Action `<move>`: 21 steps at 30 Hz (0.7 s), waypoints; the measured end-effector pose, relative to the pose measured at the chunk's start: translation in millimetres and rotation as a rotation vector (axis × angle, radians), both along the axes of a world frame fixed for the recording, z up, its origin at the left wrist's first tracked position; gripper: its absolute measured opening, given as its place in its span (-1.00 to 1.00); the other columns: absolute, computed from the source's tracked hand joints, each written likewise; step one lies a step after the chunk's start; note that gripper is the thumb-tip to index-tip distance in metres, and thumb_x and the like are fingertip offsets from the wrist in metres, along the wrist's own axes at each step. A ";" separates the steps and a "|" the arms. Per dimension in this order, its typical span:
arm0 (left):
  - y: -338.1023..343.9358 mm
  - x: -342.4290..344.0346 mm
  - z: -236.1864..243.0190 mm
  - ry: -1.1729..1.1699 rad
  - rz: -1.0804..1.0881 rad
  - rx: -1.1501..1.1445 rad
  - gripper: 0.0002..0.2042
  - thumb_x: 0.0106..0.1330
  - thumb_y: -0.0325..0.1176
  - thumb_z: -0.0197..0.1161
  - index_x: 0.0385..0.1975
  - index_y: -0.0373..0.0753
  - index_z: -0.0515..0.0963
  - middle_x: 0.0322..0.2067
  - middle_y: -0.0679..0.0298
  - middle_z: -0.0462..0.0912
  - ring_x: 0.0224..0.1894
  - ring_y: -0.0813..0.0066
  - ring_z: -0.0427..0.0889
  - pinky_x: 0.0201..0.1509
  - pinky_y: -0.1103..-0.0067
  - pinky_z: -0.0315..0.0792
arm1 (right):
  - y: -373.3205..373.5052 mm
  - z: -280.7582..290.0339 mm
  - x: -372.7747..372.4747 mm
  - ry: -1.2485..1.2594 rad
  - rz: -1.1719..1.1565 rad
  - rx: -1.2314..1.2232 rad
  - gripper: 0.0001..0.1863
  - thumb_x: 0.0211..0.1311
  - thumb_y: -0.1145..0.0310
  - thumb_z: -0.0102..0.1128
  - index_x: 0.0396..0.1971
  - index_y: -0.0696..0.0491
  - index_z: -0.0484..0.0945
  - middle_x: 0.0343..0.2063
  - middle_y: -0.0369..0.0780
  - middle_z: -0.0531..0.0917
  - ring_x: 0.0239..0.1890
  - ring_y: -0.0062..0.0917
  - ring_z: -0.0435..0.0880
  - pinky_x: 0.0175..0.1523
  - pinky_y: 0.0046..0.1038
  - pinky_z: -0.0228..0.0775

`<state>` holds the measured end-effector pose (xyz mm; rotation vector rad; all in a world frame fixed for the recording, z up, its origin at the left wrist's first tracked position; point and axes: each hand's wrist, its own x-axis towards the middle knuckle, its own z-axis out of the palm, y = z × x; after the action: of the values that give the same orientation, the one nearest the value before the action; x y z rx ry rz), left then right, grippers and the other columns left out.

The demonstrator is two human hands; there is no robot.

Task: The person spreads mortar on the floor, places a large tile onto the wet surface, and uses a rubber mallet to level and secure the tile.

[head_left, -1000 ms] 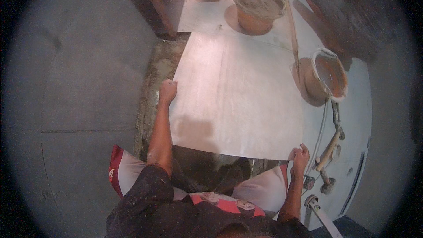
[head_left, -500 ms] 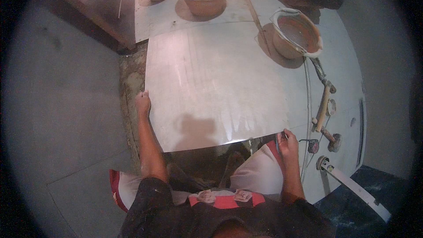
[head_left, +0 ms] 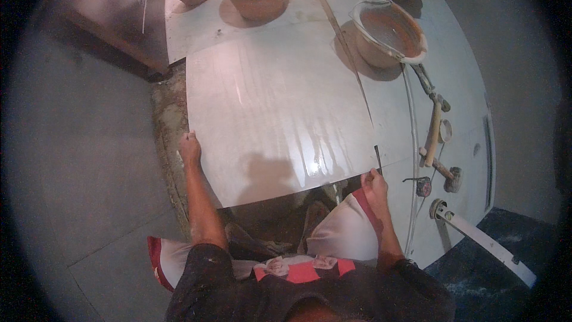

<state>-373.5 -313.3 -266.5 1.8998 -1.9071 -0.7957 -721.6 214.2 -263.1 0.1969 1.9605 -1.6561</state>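
1. In the last second the dark line along the right side of the large pale tile (head_left: 262, 113) has lengthened toward the near corner. I judge that joint is not closed evenly, though gap or shadow I cannot tell.
2. The tile lies in front of the person's knees, its near edge over a dark hollow and its left edge beside a rough, muddy strip (head_left: 170, 104).
3. The left hand (head_left: 190, 149) is curled closed on the left edge.
4. The right hand (head_left: 375, 185) is narrow, fingertips together by the near right corner; a thin dark sliver (head_left: 377, 155) shows just beyond, and whether it is held I cannot tell.
5. Far left stand two mortar-filled buckets (head_left: 257, 7); a pale-rimmed bucket (head_left: 374, 48) crowds the far right side.
6. To the right lie a mallet (head_left: 453, 179) and a spirit level (head_left: 488, 244).
7. The right trouser leg (head_left: 345, 223) leaves little room at that corner.
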 end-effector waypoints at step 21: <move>-9.1 8.1 6.7 -0.429 -0.057 0.191 -0.38 0.21 0.15 0.28 -0.15 -0.45 0.65 -0.15 -0.17 0.68 -0.01 -0.09 0.64 0.06 0.21 0.46 | -61.0 -3.3 16.5 -0.418 -0.611 0.029 -0.93 0.25 0.48 0.21 -0.37 0.13 0.51 -0.47 -0.28 0.53 -0.46 -0.55 0.56 -0.33 -0.45 0.63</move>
<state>-365.4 -322.5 -259.9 2.2913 -2.2062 -0.6429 -705.1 153.2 -266.4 1.1497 1.6859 -1.7484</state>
